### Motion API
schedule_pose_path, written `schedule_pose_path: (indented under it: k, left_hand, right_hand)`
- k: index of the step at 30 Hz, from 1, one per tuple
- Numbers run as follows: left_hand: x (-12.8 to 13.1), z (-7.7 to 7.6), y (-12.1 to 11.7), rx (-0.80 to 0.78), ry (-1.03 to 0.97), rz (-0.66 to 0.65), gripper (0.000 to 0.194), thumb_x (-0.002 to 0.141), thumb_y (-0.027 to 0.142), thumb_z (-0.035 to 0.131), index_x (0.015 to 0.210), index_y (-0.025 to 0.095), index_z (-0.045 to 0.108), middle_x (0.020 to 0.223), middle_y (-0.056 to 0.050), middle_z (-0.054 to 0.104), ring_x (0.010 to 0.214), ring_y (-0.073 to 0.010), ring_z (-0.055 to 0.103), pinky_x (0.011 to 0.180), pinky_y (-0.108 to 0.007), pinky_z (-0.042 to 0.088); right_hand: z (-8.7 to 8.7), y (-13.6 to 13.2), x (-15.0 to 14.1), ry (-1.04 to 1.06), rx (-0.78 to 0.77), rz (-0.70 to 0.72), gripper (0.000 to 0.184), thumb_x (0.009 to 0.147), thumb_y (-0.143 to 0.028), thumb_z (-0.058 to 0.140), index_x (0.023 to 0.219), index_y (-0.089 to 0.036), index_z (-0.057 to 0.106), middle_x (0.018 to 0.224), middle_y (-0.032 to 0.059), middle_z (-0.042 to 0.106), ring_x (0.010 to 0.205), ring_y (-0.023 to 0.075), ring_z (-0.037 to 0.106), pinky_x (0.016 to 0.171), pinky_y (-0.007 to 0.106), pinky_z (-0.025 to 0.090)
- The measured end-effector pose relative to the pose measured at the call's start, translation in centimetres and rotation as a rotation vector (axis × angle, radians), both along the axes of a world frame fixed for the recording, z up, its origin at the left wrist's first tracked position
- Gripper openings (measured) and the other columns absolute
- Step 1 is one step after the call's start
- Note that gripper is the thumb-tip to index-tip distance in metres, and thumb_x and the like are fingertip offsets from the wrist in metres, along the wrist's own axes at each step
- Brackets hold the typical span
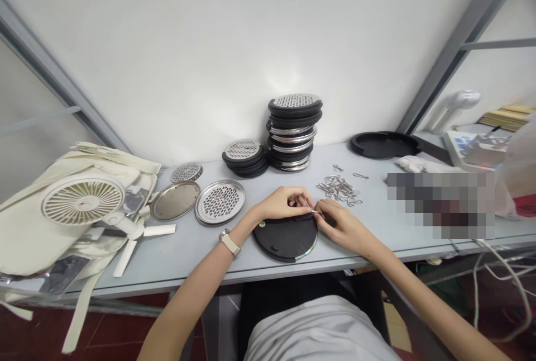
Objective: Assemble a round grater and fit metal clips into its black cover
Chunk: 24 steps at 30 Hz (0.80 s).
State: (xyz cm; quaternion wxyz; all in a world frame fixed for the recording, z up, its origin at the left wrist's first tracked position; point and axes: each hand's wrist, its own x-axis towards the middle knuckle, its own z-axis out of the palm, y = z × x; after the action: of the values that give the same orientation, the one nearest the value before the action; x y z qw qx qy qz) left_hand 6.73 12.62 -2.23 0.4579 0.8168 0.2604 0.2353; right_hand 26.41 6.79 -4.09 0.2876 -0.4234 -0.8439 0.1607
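Observation:
Just above the far right edge of a round black disc, my two hands meet at a small shiny metal wire clip. My left hand pinches its near end between thumb and fingers, the wrist wearing a watch with a light strap. My right hand also has its fingertips closed on the clip, whose exact shape is partly hidden. The disc lies flat near the table's front edge, with a bright strip along its right rim. Beyond my right hand lies a loose pile of similar wire clips.
Behind my hands stand a tall stack of black and silver round grater discs and a shorter stack. Silver perforated discs lie left, near a white fan on a cream bag. A black tray sits back right.

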Motion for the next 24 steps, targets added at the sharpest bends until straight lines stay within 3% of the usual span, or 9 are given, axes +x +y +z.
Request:
schedule_pose_path:
  k: [6, 10, 14, 24]
  left_hand:
    - [0.07, -0.21, 0.11, 0.028, -0.052, 0.053, 0.024, 0.082, 0.035, 0.059, 0.09, 0.013, 0.062, 0.083, -0.004, 0.061, 0.076, -0.0111, 0.054, 0.069, -0.023, 0.041]
    - [0.12, -0.42, 0.2, 0.029, -0.073, 0.1, 0.025, 0.083, 0.037, 0.058, 0.088, 0.013, 0.061, 0.082, -0.004, 0.061, 0.076, -0.0112, 0.054, 0.071, -0.023, 0.042]
    - [0.12, -0.68, 0.39, 0.017, -0.065, 0.098, 0.029, 0.083, 0.04, 0.057, 0.088, 0.012, 0.061, 0.083, -0.004, 0.061, 0.077, -0.0121, 0.055, 0.072, -0.024, 0.043]
    - [0.22, -0.22, 0.1, 0.067, -0.005, 0.11, 0.027, 0.083, 0.039, 0.057, 0.085, 0.012, 0.062, 0.077, -0.002, 0.059, 0.072, -0.0107, 0.051, 0.068, -0.023, 0.041]
  right_hand:
    - [-0.1, -0.15, 0.05, 0.079, -0.068, -0.049, 0.016, 0.094, -0.029, 0.038, 0.08, -0.022, 0.044, 0.067, -0.0009, 0.051, 0.063, 0.0159, 0.048, 0.061, 0.027, 0.039]
    - [-0.08, -0.15, 0.11, 0.173, -0.103, -0.069, 0.009, 0.094, -0.026, 0.038, 0.091, -0.022, 0.045, 0.075, 0.0003, 0.056, 0.069, 0.0163, 0.054, 0.067, 0.028, 0.042]
    - [-0.06, 0.0, 0.24, 0.185, -0.095, -0.046, 0.008, 0.092, -0.025, 0.043, 0.088, -0.021, 0.048, 0.08, 0.0022, 0.059, 0.074, 0.0171, 0.056, 0.071, 0.029, 0.043]
    - [-0.29, 0.05, 0.37, 0.077, -0.133, 0.02, 0.019, 0.094, -0.027, 0.038, 0.077, -0.021, 0.044, 0.067, -0.0026, 0.049, 0.06, 0.0131, 0.046, 0.059, 0.025, 0.037]
